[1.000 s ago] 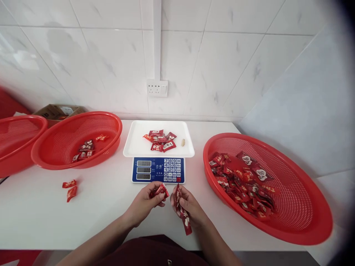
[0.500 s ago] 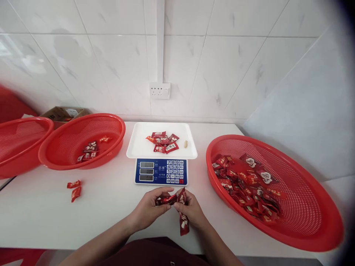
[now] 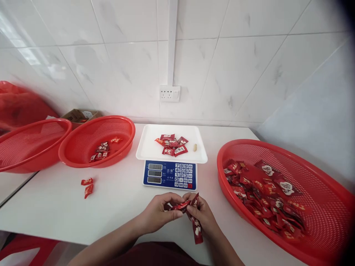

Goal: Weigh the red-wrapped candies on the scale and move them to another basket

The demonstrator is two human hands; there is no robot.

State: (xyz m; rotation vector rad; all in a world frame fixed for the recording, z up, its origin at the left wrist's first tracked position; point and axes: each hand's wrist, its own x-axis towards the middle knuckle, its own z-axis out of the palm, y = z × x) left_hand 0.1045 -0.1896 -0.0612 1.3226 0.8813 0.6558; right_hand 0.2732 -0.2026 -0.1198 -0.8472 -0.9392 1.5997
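Note:
In front of the scale, my left hand (image 3: 159, 212) is closed on a small red snack packet (image 3: 181, 206), its thumb and fingers around one end. Close against it, my right hand (image 3: 206, 216) grips a long dark red snack packet (image 3: 197, 232) with pale printing, which hangs down past the fingers. Where the two packets meet, fingers partly hide them. Just beyond the hands stands the blue digital scale (image 3: 166, 184). Its white tray (image 3: 146, 147) bears several red packets (image 3: 173, 142) and one tan peanut-like piece (image 3: 195, 147).
At the right a large red mesh basket (image 3: 327, 207) holds many packets (image 3: 266, 199). Two more red baskets stand left, the nearer one (image 3: 80, 146) with several packets. Two small red packets (image 3: 88, 186) lie on the white table (image 3: 116, 192). A wall socket (image 3: 169, 94) is behind.
My view has turned a little to the left, so everything appears further right. Both hands still hold their packets, with only slight finger movement.

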